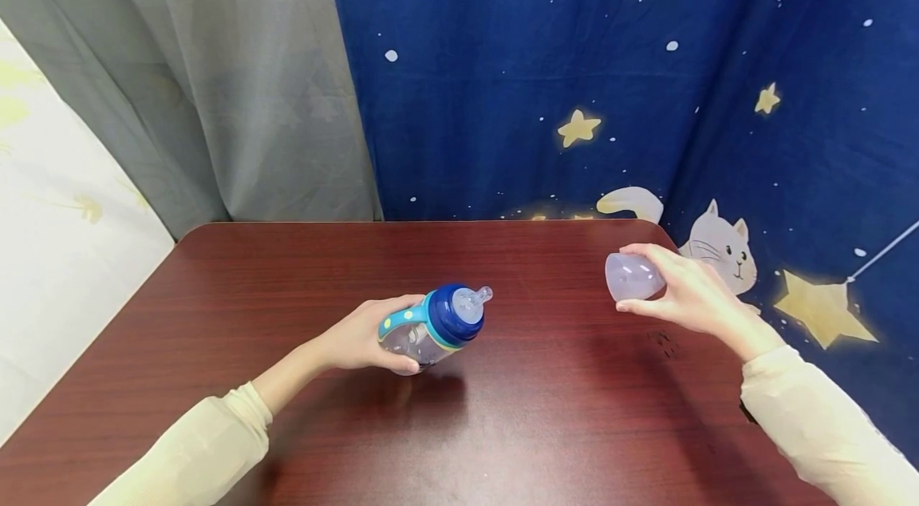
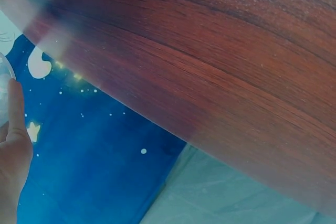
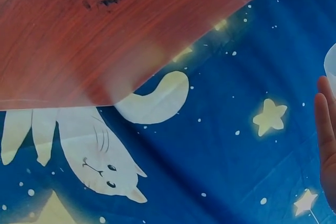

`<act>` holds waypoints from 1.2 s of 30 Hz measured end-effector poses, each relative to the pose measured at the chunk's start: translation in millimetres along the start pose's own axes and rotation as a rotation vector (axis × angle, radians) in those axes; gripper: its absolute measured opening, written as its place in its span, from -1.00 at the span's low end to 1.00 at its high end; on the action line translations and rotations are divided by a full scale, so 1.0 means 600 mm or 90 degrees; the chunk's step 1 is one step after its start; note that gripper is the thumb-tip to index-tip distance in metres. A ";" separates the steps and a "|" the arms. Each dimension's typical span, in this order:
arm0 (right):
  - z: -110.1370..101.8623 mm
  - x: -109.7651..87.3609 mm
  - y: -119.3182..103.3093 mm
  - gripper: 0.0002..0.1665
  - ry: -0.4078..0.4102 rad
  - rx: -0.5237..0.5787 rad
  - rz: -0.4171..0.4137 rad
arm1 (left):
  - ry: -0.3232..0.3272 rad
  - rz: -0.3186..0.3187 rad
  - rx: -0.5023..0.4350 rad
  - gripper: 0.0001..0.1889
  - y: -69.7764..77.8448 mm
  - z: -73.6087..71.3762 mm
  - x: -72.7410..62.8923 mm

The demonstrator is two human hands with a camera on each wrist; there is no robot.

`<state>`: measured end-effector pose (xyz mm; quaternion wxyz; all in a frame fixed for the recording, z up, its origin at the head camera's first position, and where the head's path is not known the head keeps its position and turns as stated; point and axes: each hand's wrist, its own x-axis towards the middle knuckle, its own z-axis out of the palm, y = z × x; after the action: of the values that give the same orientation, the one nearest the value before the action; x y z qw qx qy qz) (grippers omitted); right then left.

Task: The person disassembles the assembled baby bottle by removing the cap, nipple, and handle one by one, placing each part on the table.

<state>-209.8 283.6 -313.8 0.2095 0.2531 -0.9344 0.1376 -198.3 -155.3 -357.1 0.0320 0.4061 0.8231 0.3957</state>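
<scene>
My left hand [image 1: 362, 334] grips a baby bottle [image 1: 431, 330] around its clear body. The bottle has a dark blue collar, a light blue handle with pale dots and a clear spout pointing up to the right. It is tilted over the table, its shadow below. Off to the right, my right hand [image 1: 685, 290] holds a translucent, dome-shaped cap [image 1: 632, 276] between thumb and fingers, its wide rim facing left. Cap and bottle are well apart. At the left wrist view's edge, only part of that hand [image 2: 13, 161] shows; the right hand [image 3: 327, 135] is likewise cut off in its view.
The reddish-brown wooden table [image 1: 323, 258] has rounded far corners. Dark marks [image 1: 664, 342] lie on its surface below the right hand. Behind it hang a grey curtain [image 1: 266, 75] and a blue curtain [image 1: 488, 91] with stars and a white cat.
</scene>
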 end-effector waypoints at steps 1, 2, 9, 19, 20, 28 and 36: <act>0.002 -0.001 0.001 -0.17 0.000 0.001 -0.003 | 0.000 0.000 0.000 -0.25 0.009 -0.002 0.000; 0.003 -0.001 0.002 -0.17 -0.001 0.002 -0.004 | 0.000 -0.001 -0.002 -0.26 0.018 -0.005 0.001; 0.014 -0.002 0.010 -0.17 0.007 -0.002 -0.029 | -0.004 0.007 -0.006 -0.26 0.030 -0.007 0.002; 0.026 -0.008 0.015 -0.18 -0.012 -0.014 -0.025 | -0.006 0.007 -0.003 -0.23 -0.023 0.004 0.002; 0.027 -0.008 0.016 -0.18 -0.015 -0.015 -0.026 | -0.006 0.007 -0.003 -0.24 -0.022 0.003 0.002; 0.035 -0.012 0.021 -0.18 -0.033 -0.018 -0.015 | -0.001 0.007 -0.009 -0.23 -0.007 0.003 0.001; 0.046 -0.015 0.026 -0.20 -0.045 -0.026 -0.042 | -0.004 0.002 0.004 -0.22 -0.016 0.003 0.002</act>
<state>-219.6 290.2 -344.7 0.1860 0.2846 -0.9348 0.1026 -204.4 -156.9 -364.3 0.0326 0.4091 0.8234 0.3918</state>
